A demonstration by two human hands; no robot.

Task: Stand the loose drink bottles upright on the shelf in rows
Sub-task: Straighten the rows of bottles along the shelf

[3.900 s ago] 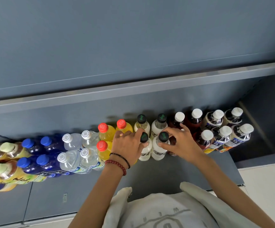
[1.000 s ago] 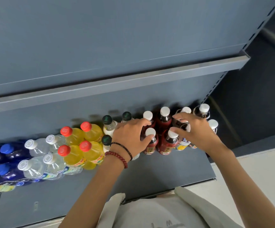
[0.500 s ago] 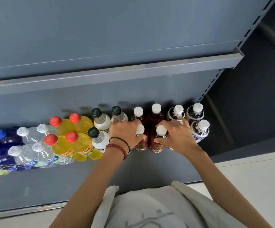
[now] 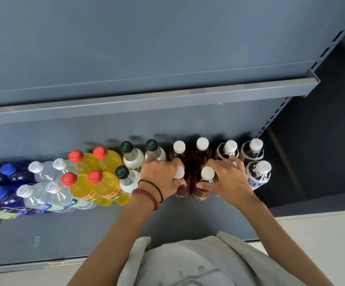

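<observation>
Your hands close on the 2 front red bottles (image 4: 201,193), 1 each. The left hand (image 4: 161,176) wraps the left bottle below its white cap, and the right hand (image 4: 227,178) pinches the right one between thumb and fingers. Both bottles stand upright on the shelf (image 4: 85,234), touching each other, directly in front of 2 more red ones at the back panel. The grip looks meant to square the front pair against the rear pair. To your left, paired by kind, stand green-capped bottles (image 4: 134,161), yellow bottles (image 4: 105,184), clear bottles (image 4: 37,197) and blue bottles (image 4: 12,178). To your right are labelled bottles (image 4: 257,178), 1 partly hidden under your right hand. No bottle lies loose in view, so the job appears near done. The dark grey shelf runs bare in front of the rows, an upper shelf (image 4: 147,98) overhangs, and pale floor (image 4: 322,234) shows at right.
</observation>
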